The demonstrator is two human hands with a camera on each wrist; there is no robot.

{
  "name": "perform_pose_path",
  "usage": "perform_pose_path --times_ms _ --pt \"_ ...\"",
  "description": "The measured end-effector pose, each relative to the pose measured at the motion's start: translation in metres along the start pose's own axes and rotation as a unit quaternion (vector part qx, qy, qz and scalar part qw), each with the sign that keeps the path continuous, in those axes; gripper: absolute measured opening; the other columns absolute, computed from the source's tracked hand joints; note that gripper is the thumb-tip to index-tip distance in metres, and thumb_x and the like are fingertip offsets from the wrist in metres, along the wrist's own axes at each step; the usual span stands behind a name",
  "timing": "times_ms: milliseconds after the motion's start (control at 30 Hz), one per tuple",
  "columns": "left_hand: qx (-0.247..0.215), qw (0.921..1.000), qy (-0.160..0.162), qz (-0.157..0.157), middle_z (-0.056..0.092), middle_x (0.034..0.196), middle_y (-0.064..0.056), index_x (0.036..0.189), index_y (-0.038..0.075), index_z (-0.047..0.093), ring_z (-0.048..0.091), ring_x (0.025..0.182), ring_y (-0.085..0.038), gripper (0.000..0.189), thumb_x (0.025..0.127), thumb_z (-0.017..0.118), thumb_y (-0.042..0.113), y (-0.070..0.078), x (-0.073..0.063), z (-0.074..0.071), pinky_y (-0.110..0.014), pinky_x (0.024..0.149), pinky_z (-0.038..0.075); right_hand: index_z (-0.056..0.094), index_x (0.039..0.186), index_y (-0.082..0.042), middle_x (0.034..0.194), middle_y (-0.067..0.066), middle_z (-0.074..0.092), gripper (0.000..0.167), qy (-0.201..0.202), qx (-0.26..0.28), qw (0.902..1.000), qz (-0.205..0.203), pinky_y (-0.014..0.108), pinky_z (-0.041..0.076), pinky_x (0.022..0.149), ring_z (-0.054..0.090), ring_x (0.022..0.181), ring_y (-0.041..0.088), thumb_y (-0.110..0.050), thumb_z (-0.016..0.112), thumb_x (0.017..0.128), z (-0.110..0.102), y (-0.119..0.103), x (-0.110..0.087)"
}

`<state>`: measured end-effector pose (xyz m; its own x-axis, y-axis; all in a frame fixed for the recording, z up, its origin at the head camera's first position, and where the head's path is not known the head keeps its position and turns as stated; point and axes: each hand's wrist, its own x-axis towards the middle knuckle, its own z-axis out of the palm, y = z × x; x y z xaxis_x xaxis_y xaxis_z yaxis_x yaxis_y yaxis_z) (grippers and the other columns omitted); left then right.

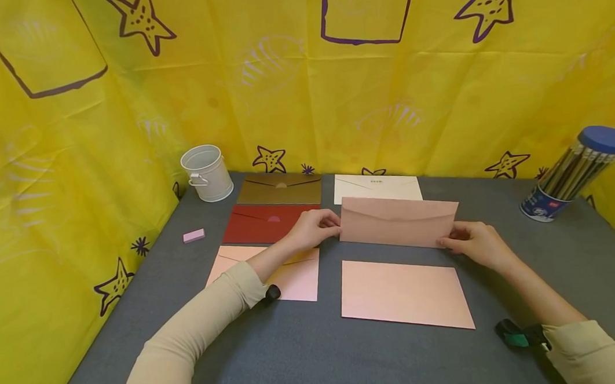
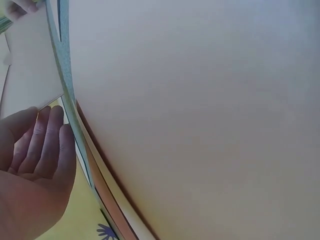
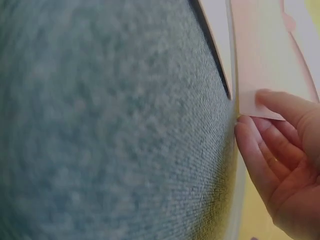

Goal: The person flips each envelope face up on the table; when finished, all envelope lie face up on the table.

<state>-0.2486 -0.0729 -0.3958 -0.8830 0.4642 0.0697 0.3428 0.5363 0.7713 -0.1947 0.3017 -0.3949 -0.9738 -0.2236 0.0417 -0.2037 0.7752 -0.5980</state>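
Both hands hold one pale pink envelope (image 1: 399,225), tilted up from the table with its flap side facing the camera. At its left end the left hand (image 1: 312,229) pinches the edge between thumb and fingers. The right hand (image 1: 477,242) grips the lower right corner; in the right wrist view its thumb (image 3: 282,104) lies flat on the paper. Behind the held envelope lies a white envelope (image 1: 377,182), partly covered by it. Nearer the camera, a pink envelope stack (image 1: 404,294) rests on the table.
Left of centre lie a gold envelope (image 1: 281,189), a red envelope (image 1: 252,224) and another pink envelope (image 1: 299,279), partly under the left forearm. A white bucket (image 1: 213,176) stands back left, near a pink eraser (image 1: 194,235). A pencil tub (image 1: 545,203) stands at right. Yellow cloth (image 1: 282,100) walls the table.
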Motion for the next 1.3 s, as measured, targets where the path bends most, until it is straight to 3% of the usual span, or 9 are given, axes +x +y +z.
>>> perform_pose_path --times_ms 100,233,333,433,733,1100,1300 --pt "-0.027 0.9993 0.003 -0.024 0.07 0.089 -0.003 0.1 0.006 0.07 0.065 0.083 -0.015 0.013 0.09 0.071 0.015 0.0 -0.001 0.0 -0.025 0.076 0.053 0.066 0.104 0.002 0.086 0.01 0.069 0.036 -0.007 0.032 0.9993 0.016 0.023 0.052 0.06 0.066 0.071 0.021 -0.031 0.071 0.091 0.001 -0.001 0.0" --pt "-0.085 0.9946 0.005 -0.059 0.07 0.089 -0.006 0.105 0.004 0.068 0.068 0.079 -0.015 0.017 0.09 0.07 0.013 0.002 -0.002 0.0 -0.025 0.074 0.055 0.056 0.122 0.009 0.1 0.021 0.069 0.053 -0.014 0.063 0.9971 0.04 0.031 0.057 0.073 0.071 0.078 0.024 -0.033 0.069 0.092 0.003 -0.002 0.001" --pt "-0.126 0.9885 0.008 -0.083 0.07 0.088 -0.008 0.112 0.001 0.065 0.07 0.077 -0.017 0.023 0.09 0.07 0.009 0.003 -0.003 0.0 -0.027 0.072 0.057 0.047 0.134 0.01 0.107 0.024 0.068 0.068 -0.02 0.064 0.9963 0.055 0.042 0.056 0.081 0.071 0.081 0.024 -0.039 0.069 0.091 0.004 -0.004 0.003" --pt "-0.143 0.9845 0.011 -0.101 0.07 0.089 -0.01 0.119 0.001 0.061 0.07 0.076 -0.018 0.032 0.089 0.07 0.007 0.004 -0.005 -0.001 -0.028 0.07 0.057 0.042 0.139 0.007 0.109 0.022 0.068 0.076 -0.019 0.051 0.9965 0.063 0.045 0.054 0.083 0.069 0.085 0.025 -0.043 0.069 0.089 0.006 -0.007 0.005" --pt "-0.114 0.9853 0.006 -0.127 0.068 0.094 -0.009 0.13 0.001 0.057 0.068 0.077 -0.016 0.05 0.084 0.075 0.006 0.002 -0.009 -0.002 -0.026 0.074 0.056 0.041 0.143 0.005 0.113 0.02 0.065 0.079 -0.031 0.044 0.9964 0.065 0.046 0.052 0.086 0.063 0.098 0.031 -0.044 0.07 0.088 0.013 -0.01 0.008" --pt "-0.067 0.9906 0.001 -0.119 0.066 0.104 -0.006 0.131 0.004 0.058 0.064 0.086 -0.017 0.053 0.082 0.078 0.012 0.0 -0.012 -0.003 -0.027 0.079 0.052 0.042 0.141 0.007 0.107 0.014 0.063 0.079 -0.059 0.067 0.9933 0.073 0.03 0.049 0.078 0.058 0.092 0.024 -0.043 0.072 0.087 0.016 -0.011 0.009" --pt "-0.064 0.9915 -0.001 -0.113 0.066 0.108 -0.008 0.129 0.003 0.06 0.066 0.091 -0.018 0.052 0.081 0.079 0.011 -0.001 -0.013 -0.002 -0.029 0.085 0.052 0.04 0.14 0.01 0.101 0.012 0.061 0.08 -0.071 0.07 0.9926 0.069 0.026 0.047 0.069 0.055 0.085 0.021 -0.038 0.075 0.085 0.018 -0.014 0.01"
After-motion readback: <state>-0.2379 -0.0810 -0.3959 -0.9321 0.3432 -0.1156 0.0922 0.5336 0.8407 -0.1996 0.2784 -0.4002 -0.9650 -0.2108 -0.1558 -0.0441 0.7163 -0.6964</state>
